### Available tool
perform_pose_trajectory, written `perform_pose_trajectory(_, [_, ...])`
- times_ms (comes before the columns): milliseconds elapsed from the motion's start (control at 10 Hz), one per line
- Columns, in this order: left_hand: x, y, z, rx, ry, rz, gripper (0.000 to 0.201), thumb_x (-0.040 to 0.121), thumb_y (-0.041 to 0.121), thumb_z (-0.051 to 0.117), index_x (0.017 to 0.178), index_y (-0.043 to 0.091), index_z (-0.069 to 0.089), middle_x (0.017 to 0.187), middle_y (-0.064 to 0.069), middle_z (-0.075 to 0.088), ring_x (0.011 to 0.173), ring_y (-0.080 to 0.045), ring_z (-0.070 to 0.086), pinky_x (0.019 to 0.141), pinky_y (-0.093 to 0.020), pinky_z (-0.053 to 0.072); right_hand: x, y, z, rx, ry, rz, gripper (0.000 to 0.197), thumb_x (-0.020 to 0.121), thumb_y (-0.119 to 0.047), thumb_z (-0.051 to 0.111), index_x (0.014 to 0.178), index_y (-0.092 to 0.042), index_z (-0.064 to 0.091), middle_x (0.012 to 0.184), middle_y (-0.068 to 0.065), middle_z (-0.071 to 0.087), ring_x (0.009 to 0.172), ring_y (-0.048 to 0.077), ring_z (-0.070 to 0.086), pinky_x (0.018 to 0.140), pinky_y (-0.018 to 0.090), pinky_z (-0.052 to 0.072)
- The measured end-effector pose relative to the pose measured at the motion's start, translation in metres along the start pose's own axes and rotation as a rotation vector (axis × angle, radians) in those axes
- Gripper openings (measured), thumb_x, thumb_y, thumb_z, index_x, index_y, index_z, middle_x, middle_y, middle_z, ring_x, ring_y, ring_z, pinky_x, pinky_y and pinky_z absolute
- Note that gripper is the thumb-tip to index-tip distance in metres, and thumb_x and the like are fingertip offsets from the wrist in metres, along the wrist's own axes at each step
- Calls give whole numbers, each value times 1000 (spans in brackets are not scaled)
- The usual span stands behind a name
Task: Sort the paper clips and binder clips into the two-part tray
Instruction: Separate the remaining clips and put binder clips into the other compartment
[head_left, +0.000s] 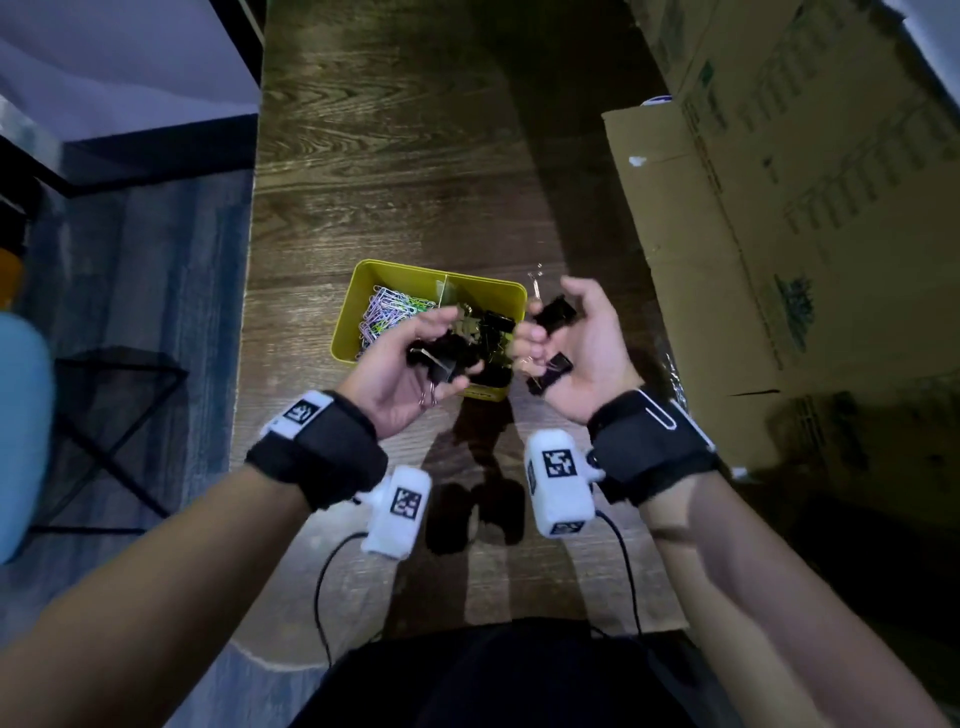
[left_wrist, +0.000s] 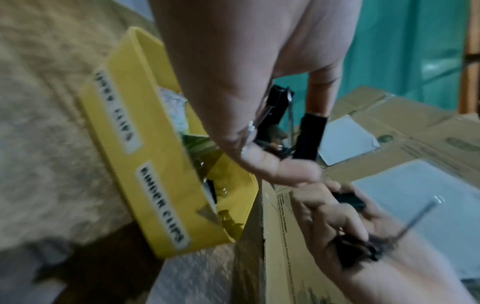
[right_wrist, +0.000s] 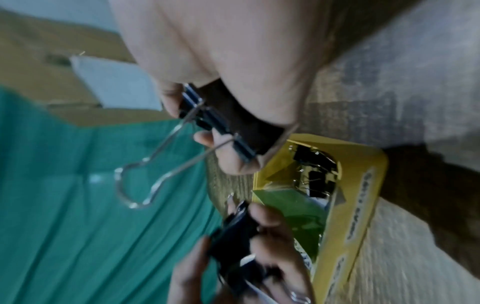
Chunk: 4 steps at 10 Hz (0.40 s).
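Note:
The yellow two-part tray (head_left: 347, 312) stands on the wooden table. Coloured paper clips (head_left: 387, 312) fill its left part and black binder clips (head_left: 493, 332) lie in its right part. My left hand (head_left: 452, 345) is palm up over the tray's near edge and grips several black binder clips (head_left: 441, 358). Just right of the tray, my right hand (head_left: 548, 327) holds a black binder clip (head_left: 556, 313) between thumb and fingers, with another (head_left: 550, 370) in the palm. In the right wrist view that large clip (right_wrist: 221, 123) has its wire handle sticking out. The tray's front wall (left_wrist: 145, 144) has a label reading binder clips.
Large cardboard boxes (head_left: 779, 208) stand along the right, close to my right hand. The table (head_left: 389, 156) ends at its left edge, with a floor and a black frame (head_left: 119, 395) below. A white paper clip (head_left: 660, 413) sits on my right wrist strap.

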<state>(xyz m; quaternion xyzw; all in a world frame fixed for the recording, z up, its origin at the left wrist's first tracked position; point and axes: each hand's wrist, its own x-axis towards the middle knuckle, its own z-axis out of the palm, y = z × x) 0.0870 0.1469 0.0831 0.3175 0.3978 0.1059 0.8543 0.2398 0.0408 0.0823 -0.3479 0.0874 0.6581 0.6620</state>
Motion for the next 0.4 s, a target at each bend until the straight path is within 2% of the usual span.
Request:
perform_pose_trajectory(100, [18, 13, 15, 201, 42, 24, 28, 90, 9, 45, 116, 14, 55, 98, -6, 62, 78, -22, 66, 62, -31, 56, 17, -3, 21, -193, 162, -21, 38, 92, -48, 45, 69, -18, 44, 58, -4, 28, 51, 10, 24, 44, 21, 23])
perform_pose_trajectory(200, [37, 13, 24, 341, 125, 35, 30, 90, 8, 52, 119, 11, 53, 102, -9, 61, 91, -23, 61, 74, -40, 53, 36, 3, 32, -429, 333, -99, 29, 93, -35, 51, 72, -17, 54, 63, 1, 46, 56, 14, 42, 51, 25, 37])
perform_pose_trajectory(300, [46, 12, 30, 439, 154, 10, 35, 91, 21, 55, 124, 14, 49, 100, -4, 63, 89, -21, 60, 73, -35, 48, 50, 11, 38, -601, 433, -154, 20, 95, -26, 49, 83, -15, 60, 76, 6, 58, 67, 17, 53, 58, 27, 44])
perform_pose_trajectory(400, [51, 11, 28, 482, 164, 21, 38, 93, 33, 48, 130, 24, 47, 112, 0, 62, 94, -19, 57, 86, -39, 40, 57, 13, 39, -630, 416, -185, 25, 97, -29, 46, 83, -16, 62, 84, 8, 62, 72, 19, 58, 64, 28, 46])
